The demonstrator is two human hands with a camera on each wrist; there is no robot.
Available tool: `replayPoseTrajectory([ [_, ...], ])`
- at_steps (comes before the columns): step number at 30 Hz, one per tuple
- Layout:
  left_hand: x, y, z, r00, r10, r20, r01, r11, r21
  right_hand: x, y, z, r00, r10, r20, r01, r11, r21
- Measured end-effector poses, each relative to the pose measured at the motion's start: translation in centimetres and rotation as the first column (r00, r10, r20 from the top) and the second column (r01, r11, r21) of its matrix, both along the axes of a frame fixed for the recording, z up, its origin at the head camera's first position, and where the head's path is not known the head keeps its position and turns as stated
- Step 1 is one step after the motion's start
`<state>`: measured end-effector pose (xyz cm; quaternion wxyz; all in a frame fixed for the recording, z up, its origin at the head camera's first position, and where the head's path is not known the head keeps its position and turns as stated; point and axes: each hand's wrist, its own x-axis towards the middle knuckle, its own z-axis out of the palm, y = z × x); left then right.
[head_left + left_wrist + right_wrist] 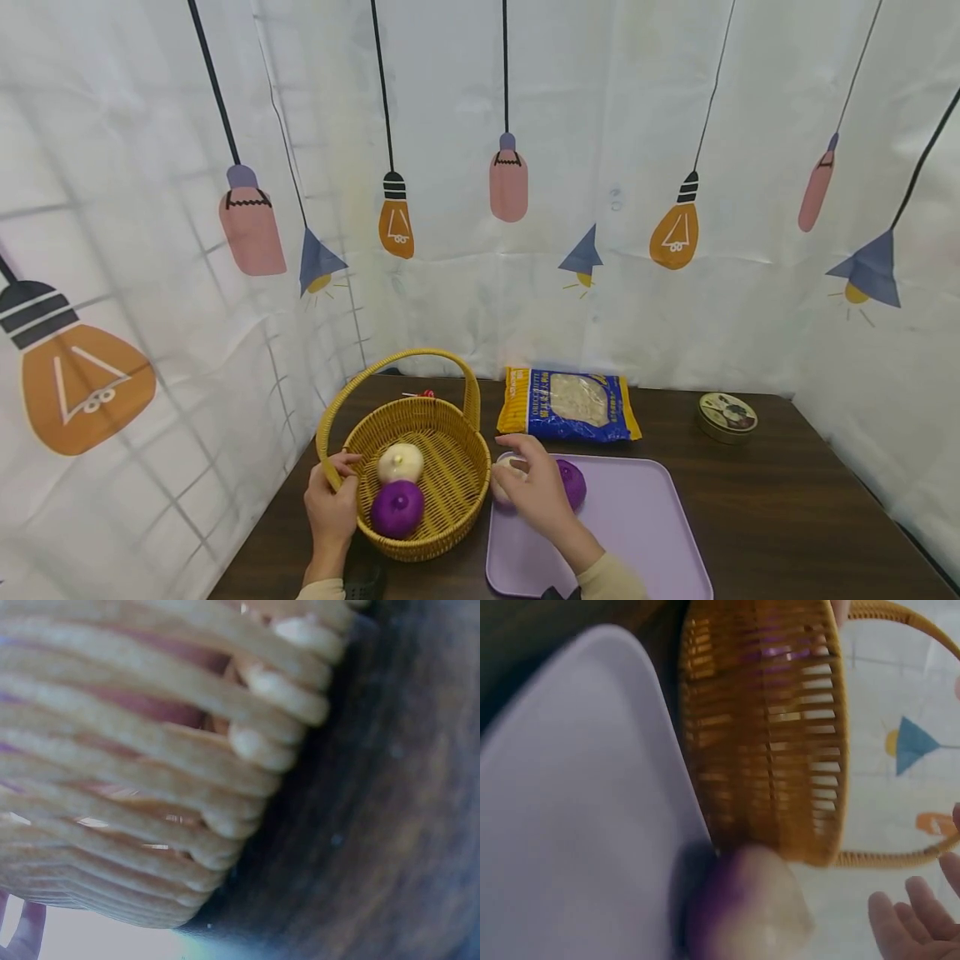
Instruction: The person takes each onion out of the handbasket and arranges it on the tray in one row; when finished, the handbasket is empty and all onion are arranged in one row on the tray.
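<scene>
A yellow wicker basket with a tall hoop handle stands on the table. Inside it lie a white onion and a purple onion. My left hand grips the basket at the left foot of its handle. Over the upper left corner of a lilac tray, my right hand hovers with fingers loosely bent and nothing held. Beside and partly behind it on the tray are another white onion and another purple onion. The left wrist view shows woven basket side, hiding most of that hand.
Behind the tray lies a blue and yellow pasta bag. A round tin stands at the back right of the dark wooden table. Past the basket is a small red object. Printed white curtains enclose the table's back and sides.
</scene>
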<state>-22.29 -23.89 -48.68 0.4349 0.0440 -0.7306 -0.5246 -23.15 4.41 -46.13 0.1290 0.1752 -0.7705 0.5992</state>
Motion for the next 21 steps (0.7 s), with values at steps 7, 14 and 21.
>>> replayPoseTrajectory([
  [7,-0.9,-0.7,-1.3,1.0,0.007,0.006,-0.007,1.0,0.008,-0.1,-2.9,-0.6,0.996,0.086,0.029,-0.086,0.996,-0.024],
  [14,-2.2,-1.9,-3.2,0.999,0.025,0.029,-0.026,1.0,0.007,-0.7,-5.5,-0.9,0.991,0.12,0.064,-0.122,0.992,0.025],
  [21,-2.2,-1.9,-3.2,0.998,0.027,0.048,-0.028,1.0,0.005,-1.2,-7.8,-1.0,0.978,0.153,0.139,-0.158,0.987,0.024],
])
